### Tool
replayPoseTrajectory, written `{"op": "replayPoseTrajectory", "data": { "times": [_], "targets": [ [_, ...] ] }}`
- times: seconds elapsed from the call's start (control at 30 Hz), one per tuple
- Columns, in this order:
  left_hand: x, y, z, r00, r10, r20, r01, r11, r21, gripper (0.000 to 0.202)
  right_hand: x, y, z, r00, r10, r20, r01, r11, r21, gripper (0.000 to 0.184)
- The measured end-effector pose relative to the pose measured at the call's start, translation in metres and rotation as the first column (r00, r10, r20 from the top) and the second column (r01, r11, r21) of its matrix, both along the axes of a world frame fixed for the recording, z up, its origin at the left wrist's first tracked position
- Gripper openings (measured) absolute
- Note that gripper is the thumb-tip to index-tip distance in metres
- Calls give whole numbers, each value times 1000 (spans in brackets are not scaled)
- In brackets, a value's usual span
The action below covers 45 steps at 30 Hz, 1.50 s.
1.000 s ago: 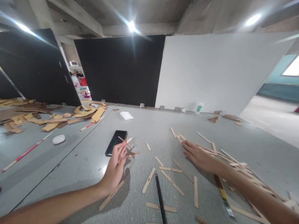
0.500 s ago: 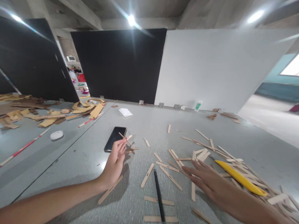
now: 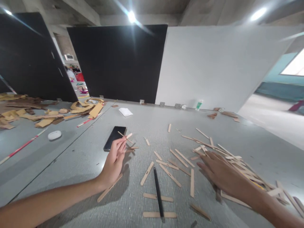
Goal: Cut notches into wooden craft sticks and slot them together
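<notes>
My left hand (image 3: 114, 158) pinches crossed wooden craft sticks (image 3: 128, 136) between thumb and fingertips, just above the near end of a black phone (image 3: 114, 138). My right hand (image 3: 219, 167) reaches over a loose pile of craft sticks (image 3: 239, 164), fingers stretched out, the fingertips over the pile's left end. Whether it touches a stick there cannot be made out. Only a thin strip of a yellow-handled tool (image 3: 257, 185) shows beside my right wrist. Between the hands lie several scattered sticks and a black pen (image 3: 158, 191), which lies across two sticks.
Torn cardboard scraps (image 3: 47, 115) cover the far left of the grey table (image 3: 133, 190). A white case (image 3: 54, 135), a red-and-white strip (image 3: 22, 147), folded white paper (image 3: 125, 112) and a green-white tube (image 3: 199, 104) also lie about. Black and white panels (image 3: 118, 63) stand behind.
My right hand has moved right across the pile, shifting some sticks and covering most of the yellow tool. My left hand still holds the crossed sticks. The view has shifted slightly.
</notes>
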<state>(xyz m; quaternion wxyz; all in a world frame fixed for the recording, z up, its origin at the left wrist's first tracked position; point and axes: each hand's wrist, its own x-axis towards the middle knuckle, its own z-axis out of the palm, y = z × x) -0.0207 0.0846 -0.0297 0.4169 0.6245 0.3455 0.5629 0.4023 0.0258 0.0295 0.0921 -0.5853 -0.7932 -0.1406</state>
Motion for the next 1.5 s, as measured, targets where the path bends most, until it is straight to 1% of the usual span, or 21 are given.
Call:
{"op": "replayPoseTrajectory", "data": {
  "times": [0.07,0.13,0.2,0.3,0.4,0.53,0.57,0.63,0.7,0.8,0.87,0.93,1.03,1.13,1.27,1.4,1.5],
  "targets": [
    [0,-3,3,1000,-17,-9,17,999,29,31,-1,2,2,999,-36,-3,36,999,-17,42],
    [1,-7,6,999,-35,-28,37,997,63,33,-8,3,4,999,-40,-10,40,999,-34,47],
    [1,-11,9,997,-53,-58,59,993,101,34,-19,1,5,1000,-3,-22,1,998,-57,51],
    [0,-12,10,991,-67,-113,86,982,166,36,-41,-9,5,995,95,-39,-98,989,-108,51],
    [-4,-8,10,979,-72,-189,113,971,211,35,-61,-20,-1,982,181,-49,-186,971,-148,49],
    [-9,2,14,949,-38,-312,115,966,231,37,-72,-26,-15,976,213,-53,-218,968,-127,49],
    [-10,4,17,935,-34,-353,122,965,232,39,-72,-25,-19,975,217,-53,-222,968,-117,49],
    [-14,9,26,887,-55,-459,176,959,224,42,-71,-23,-25,974,220,-54,-225,970,-95,50],
    [-18,14,38,814,-108,-571,265,944,199,42,-70,-21,-30,973,223,-55,-226,971,-75,50],
    [-28,22,58,732,-120,-671,318,931,180,49,-70,-19,-38,977,206,-61,-209,977,-41,50],
    [-35,27,70,695,-97,-712,306,936,171,47,-71,-20,-42,982,178,-68,-179,984,-14,50],
    [-41,33,79,670,-51,-741,257,952,167,44,-72,-21,-45,986,150,-77,-150,989,11,50],
    [-44,37,87,632,3,-775,194,967,162,36,-72,-22,-48,987,133,-91,-131,991,32,50],
    [-43,37,85,588,-4,-809,203,969,143,31,-71,-22,-49,986,129,-103,-126,991,43,49],
    [-44,32,69,526,-55,-849,248,965,90,18,-70,-21,-50,984,134,-120,-129,990,49,49],
    [-47,29,55,495,-80,-865,241,969,48,30,-69,-21,-51,980,140,-142,-133,989,60,47],
    [-48,27,52,488,-95,-868,230,973,23,30,-68,-20,-51,977,144,-158,-134,989,69,46]
  ]
}}
